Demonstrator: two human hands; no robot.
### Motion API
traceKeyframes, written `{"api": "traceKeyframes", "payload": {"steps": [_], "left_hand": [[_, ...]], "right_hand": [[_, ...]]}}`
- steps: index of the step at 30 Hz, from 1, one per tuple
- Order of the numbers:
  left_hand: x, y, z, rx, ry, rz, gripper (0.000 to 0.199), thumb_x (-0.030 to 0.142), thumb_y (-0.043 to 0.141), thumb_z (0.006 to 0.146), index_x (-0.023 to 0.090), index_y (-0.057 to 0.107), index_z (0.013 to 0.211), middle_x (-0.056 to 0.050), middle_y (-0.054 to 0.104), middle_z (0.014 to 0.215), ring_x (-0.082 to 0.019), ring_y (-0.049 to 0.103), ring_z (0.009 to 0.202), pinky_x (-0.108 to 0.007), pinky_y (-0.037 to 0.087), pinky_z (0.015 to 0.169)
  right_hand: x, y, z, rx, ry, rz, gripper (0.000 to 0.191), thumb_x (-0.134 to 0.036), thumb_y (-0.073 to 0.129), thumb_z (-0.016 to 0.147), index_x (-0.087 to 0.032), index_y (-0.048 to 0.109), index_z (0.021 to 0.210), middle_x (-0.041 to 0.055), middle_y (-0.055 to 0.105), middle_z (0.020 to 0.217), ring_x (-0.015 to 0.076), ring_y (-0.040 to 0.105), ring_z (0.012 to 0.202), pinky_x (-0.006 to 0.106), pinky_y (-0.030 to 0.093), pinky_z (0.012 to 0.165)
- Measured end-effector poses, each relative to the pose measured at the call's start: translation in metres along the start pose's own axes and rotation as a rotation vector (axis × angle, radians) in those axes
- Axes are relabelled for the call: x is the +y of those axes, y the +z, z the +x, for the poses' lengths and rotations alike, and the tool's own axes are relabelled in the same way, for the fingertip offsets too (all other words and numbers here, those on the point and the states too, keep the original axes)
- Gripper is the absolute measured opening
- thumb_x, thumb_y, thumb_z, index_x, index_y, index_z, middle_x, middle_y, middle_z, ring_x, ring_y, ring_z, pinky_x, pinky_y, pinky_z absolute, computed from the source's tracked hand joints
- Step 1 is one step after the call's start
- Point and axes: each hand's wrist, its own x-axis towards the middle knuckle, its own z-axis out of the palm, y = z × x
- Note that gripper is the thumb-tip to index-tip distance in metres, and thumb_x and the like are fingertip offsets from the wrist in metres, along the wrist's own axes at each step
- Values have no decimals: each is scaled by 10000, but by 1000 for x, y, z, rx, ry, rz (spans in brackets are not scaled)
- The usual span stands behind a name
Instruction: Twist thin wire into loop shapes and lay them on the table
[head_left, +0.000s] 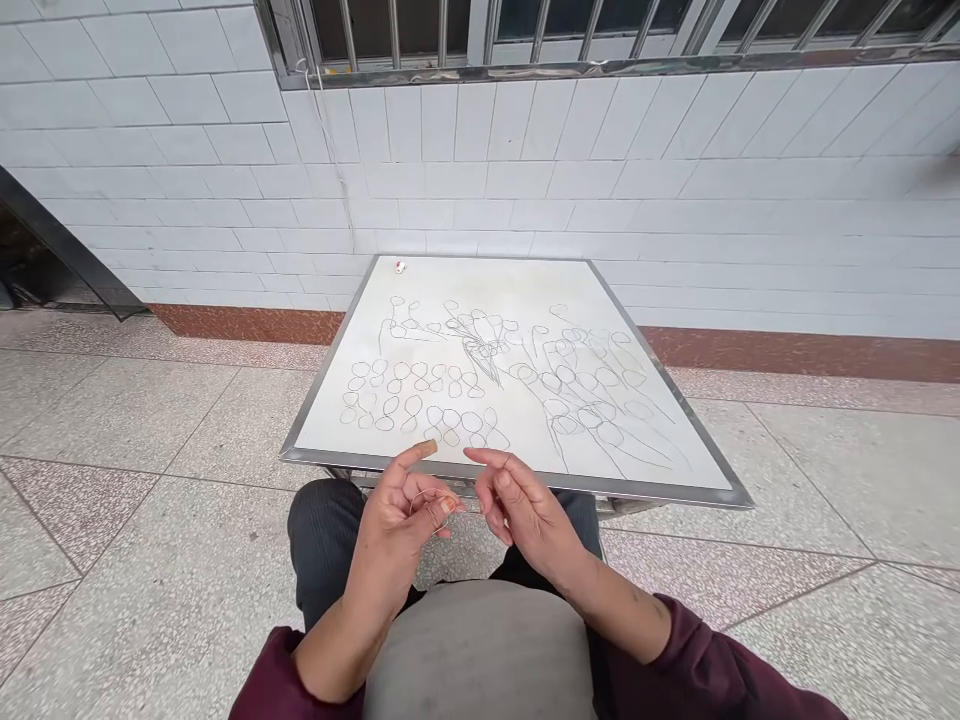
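Just in front of the near edge of the white rectangular tabletop with grey metal edging [487, 280], a thin, copper-coloured looped wire [471, 513] lies between the two hands, held by the left hand [394, 525] in a narrow pinch of thumb and fingers, its index finger raised apart. The loop curves around those pinching fingers, while a short straight part points rightwards, its axis roughly parallel to the table's near edge, towards the right hand [529, 505]. The left hand is the nearer one; from the right hand the wire lies to the left, at the curled lower fingers. Whether these grip its end cannot be told; the right index finger extends towards the left hand. Thin, dark looped wires [489, 350] lie spread over the table.
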Motion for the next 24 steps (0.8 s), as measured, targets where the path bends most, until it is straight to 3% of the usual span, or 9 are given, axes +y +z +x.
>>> {"api": "traceKeyframes", "payload": {"steps": [4,7,11,17,24], "left_hand": [[4,-6,-2,-16,-52,72,512,256,731,740,206,576,1225,-38,683,747,-165,604,692,-239,446,556],[3,-7,-3,-43,-81,91,519,241,718,748,212,567,1243,-40,683,738,-167,604,682,-240,451,554],[0,-5,-1,-43,-111,40,519,191,738,711,212,603,1212,-37,683,714,-161,598,650,-261,479,583],[-1,-7,3,-94,-151,40,553,146,752,674,218,610,1203,-10,657,676,-152,600,595,-309,513,622],[-6,-12,4,-99,-189,94,695,149,757,660,243,528,1310,19,622,675,-145,593,600,-339,541,646]], "right_hand": [[-10,-7,0,-129,36,-74,426,-423,384,986,-289,423,1388,-11,500,786,89,452,570,231,426,512],[-10,-10,0,-91,5,-128,381,-387,421,980,-273,459,1342,-21,535,736,91,454,552,241,433,537],[-3,-11,1,17,-150,-285,265,-341,424,979,-263,556,1195,-12,572,708,104,474,539,250,439,515],[5,-17,4,-135,-520,-771,415,-132,343,961,-317,603,1225,29,593,802,149,546,716,292,480,605],[12,-24,5,-282,-586,-981,507,-65,385,919,-329,528,1328,34,603,843,164,512,747,303,474,638]]}}
